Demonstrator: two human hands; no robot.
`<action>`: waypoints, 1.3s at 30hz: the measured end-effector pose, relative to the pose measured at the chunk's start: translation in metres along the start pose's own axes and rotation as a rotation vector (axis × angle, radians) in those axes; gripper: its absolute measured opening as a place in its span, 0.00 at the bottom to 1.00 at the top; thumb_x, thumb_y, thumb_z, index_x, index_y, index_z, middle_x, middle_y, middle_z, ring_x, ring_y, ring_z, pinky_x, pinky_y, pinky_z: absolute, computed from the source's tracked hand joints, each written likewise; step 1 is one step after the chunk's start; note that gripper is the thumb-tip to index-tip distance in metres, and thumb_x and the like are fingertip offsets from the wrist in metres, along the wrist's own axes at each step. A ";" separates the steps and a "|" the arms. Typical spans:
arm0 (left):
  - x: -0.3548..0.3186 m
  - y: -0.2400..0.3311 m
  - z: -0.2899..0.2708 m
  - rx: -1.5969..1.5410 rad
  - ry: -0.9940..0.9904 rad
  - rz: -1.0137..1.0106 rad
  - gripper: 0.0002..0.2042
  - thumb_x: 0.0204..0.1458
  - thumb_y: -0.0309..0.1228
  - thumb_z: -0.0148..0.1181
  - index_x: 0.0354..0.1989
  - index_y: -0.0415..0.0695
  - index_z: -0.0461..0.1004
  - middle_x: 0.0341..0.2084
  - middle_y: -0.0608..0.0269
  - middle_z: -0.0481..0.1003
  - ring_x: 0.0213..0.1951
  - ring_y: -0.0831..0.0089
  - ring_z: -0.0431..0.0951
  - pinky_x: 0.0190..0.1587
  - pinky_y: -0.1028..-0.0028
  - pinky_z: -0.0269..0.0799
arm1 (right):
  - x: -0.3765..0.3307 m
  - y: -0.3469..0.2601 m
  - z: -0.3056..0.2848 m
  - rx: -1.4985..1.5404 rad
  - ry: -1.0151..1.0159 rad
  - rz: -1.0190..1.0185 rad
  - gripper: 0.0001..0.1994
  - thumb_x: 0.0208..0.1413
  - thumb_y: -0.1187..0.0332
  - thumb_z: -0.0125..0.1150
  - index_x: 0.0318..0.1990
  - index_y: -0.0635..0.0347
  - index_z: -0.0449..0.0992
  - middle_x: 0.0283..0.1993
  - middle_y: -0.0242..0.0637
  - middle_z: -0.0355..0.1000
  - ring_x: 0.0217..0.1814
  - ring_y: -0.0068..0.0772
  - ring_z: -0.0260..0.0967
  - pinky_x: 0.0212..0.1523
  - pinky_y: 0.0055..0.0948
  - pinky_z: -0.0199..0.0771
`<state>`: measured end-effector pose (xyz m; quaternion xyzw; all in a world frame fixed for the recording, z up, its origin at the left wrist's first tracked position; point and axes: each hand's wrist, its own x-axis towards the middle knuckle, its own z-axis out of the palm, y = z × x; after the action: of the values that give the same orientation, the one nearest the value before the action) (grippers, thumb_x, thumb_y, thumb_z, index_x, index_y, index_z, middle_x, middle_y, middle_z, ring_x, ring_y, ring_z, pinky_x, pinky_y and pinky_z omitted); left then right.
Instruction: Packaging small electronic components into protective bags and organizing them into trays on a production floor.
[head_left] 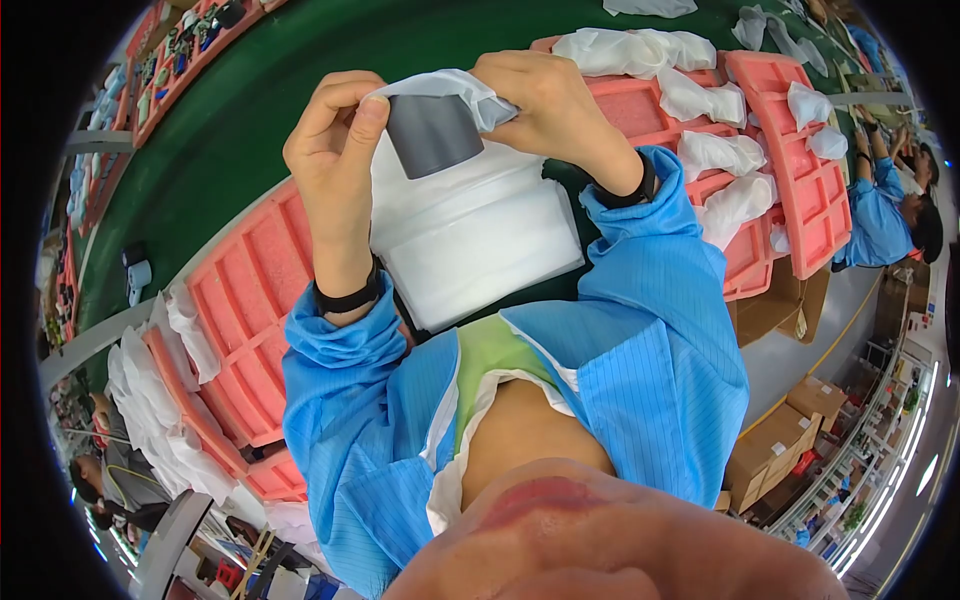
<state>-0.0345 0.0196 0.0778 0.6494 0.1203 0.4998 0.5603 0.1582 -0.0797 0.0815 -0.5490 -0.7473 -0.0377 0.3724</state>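
Observation:
A dark grey, smooth cylindrical piece (pixel 432 138) hangs between my hands above the work surface, its upper end inside a thin white bag (pixel 445 84). The thumb and fingers of my left hand (pixel 343 125) pinch the bag's edge at the left side of the cylinder. On the other side, my right hand (pixel 545 105) is closed on the gathered plastic, its fingertips partly hidden. Below the cylinder, nearer my body, lies a stack of flat white translucent bags (pixel 485 250).
Pink compartment trays stand on both sides, the left tray (pixel 250 320) and the right tray (pixel 640 115). White wrapped pieces (pixel 720 155) lie on the right ones. The green surface (pixel 240 160) runs behind my hands. Cardboard boxes (pixel 775 450) sit at right; other people work at both edges.

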 end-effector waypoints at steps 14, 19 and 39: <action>-0.007 0.009 0.012 0.410 0.262 0.145 0.09 0.46 0.24 0.66 0.36 0.40 0.77 0.40 0.58 0.71 0.41 0.70 0.72 0.42 0.74 0.68 | -0.002 0.000 0.003 -0.117 0.038 0.143 0.21 0.32 0.71 0.71 0.39 0.62 0.73 0.32 0.41 0.73 0.34 0.47 0.72 0.32 0.34 0.71; -0.009 0.006 0.032 0.378 0.234 0.224 0.09 0.43 0.27 0.69 0.35 0.43 0.79 0.45 0.57 0.69 0.47 0.66 0.69 0.47 0.69 0.65 | 0.000 -0.002 0.010 -0.235 0.108 0.059 0.21 0.34 0.71 0.71 0.40 0.60 0.73 0.32 0.41 0.72 0.34 0.46 0.71 0.32 0.35 0.71; 0.005 -0.006 -0.008 0.125 0.313 -0.121 0.06 0.53 0.28 0.62 0.34 0.39 0.75 0.38 0.62 0.75 0.38 0.75 0.75 0.40 0.79 0.68 | -0.004 0.014 0.004 0.910 -0.533 0.600 0.27 0.51 0.59 0.67 0.55 0.65 0.70 0.47 0.39 0.73 0.46 0.32 0.70 0.49 0.24 0.67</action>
<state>-0.0361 0.0299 0.0740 0.5888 0.2759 0.5518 0.5223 0.1684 -0.0751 0.0710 -0.5121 -0.5684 0.5311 0.3642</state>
